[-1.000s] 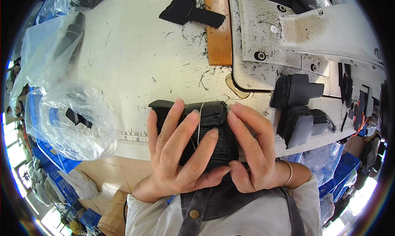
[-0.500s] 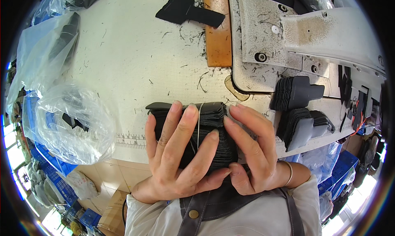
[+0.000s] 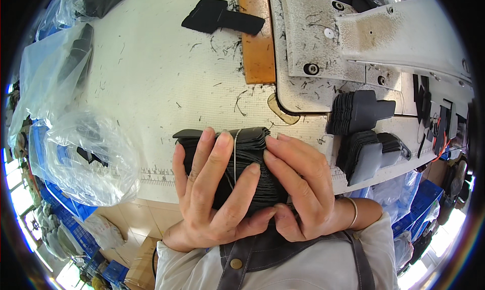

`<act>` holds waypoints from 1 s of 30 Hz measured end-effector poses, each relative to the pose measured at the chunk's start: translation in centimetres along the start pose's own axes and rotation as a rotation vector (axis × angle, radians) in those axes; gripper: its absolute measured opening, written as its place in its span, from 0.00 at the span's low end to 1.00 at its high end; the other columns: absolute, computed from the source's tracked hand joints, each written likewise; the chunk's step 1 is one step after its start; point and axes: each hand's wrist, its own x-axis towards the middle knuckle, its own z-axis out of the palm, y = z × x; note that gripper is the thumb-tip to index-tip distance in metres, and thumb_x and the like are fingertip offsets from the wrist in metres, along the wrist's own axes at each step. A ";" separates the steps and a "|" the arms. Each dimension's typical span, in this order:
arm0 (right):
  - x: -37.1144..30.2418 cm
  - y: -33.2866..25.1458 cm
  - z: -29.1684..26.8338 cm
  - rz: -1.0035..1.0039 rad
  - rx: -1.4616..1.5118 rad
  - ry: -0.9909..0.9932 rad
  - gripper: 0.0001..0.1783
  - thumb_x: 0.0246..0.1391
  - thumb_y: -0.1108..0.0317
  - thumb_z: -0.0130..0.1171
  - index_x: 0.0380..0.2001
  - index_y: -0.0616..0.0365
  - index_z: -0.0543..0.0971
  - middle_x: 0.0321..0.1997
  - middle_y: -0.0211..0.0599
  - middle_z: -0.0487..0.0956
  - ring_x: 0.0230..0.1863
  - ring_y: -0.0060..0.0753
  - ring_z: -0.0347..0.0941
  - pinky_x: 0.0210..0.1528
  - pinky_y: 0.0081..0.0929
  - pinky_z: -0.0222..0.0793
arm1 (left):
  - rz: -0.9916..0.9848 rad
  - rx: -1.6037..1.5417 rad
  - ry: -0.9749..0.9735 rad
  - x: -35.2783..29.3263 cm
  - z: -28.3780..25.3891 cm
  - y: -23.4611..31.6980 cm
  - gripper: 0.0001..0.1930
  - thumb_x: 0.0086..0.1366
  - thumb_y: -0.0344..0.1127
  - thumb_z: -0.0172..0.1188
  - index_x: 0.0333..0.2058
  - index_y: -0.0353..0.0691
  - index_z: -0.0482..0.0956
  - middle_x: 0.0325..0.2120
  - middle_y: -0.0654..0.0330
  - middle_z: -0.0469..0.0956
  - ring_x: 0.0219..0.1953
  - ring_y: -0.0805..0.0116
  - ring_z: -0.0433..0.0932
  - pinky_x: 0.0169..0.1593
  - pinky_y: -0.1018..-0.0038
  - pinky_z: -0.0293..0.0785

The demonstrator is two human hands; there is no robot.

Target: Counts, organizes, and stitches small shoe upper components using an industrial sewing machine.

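Observation:
A thick stack of black cut pieces (image 3: 252, 189) stands on edge at the table's near side, bound by a pale elastic band (image 3: 235, 156). My left hand (image 3: 212, 194) lies over its left part and front, fingers pressed on the layers either side of the band, thumb at the bottom. From the right my right hand (image 3: 303, 189) grips the stack's end, fingertips at the upper corner and thumb low, near the left thumb. Beyond, a single black piece with a narrow tab (image 3: 204, 15) rests partly on an orange strip (image 3: 259, 47).
Two piles of black pieces, one farther (image 3: 361, 110) and one nearer (image 3: 361, 158), stand to the right below a white sewing machine (image 3: 404, 37). Clear plastic bags (image 3: 91, 158) lie at the left edge. Thread scraps litter the white table (image 3: 166, 67). Blue crates (image 3: 417, 204) sit below it.
The view has shifted slightly, so the table things appear a little farther left. Both hands keep their hold on the banded stack, with only small finger movement.

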 end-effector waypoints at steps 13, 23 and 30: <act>0.4 0.3 0.0 -0.011 0.061 0.032 0.27 0.44 0.70 0.55 0.47 0.80 0.71 0.52 0.61 0.71 0.51 0.62 0.70 0.53 0.45 0.68 | 0.009 -0.024 -0.016 -0.3 -0.1 -0.3 0.26 0.63 0.58 0.51 0.47 0.44 0.76 0.50 0.38 0.69 0.51 0.36 0.73 0.63 0.44 0.49; 0.8 0.4 0.6 -0.049 0.118 0.077 0.23 0.47 0.69 0.51 0.43 0.80 0.73 0.47 0.60 0.72 0.52 0.67 0.69 0.50 0.46 0.72 | 0.023 -0.046 -0.011 -0.8 0.0 -0.7 0.27 0.62 0.60 0.51 0.47 0.43 0.75 0.51 0.38 0.67 0.51 0.33 0.72 0.61 0.41 0.51; 0.6 0.2 1.0 -0.087 0.026 0.088 0.22 0.50 0.68 0.48 0.42 0.80 0.73 0.47 0.60 0.72 0.50 0.65 0.71 0.49 0.46 0.72 | 0.031 -0.064 0.033 -1.3 0.1 -1.0 0.27 0.62 0.61 0.51 0.47 0.44 0.74 0.52 0.38 0.67 0.50 0.32 0.72 0.59 0.38 0.52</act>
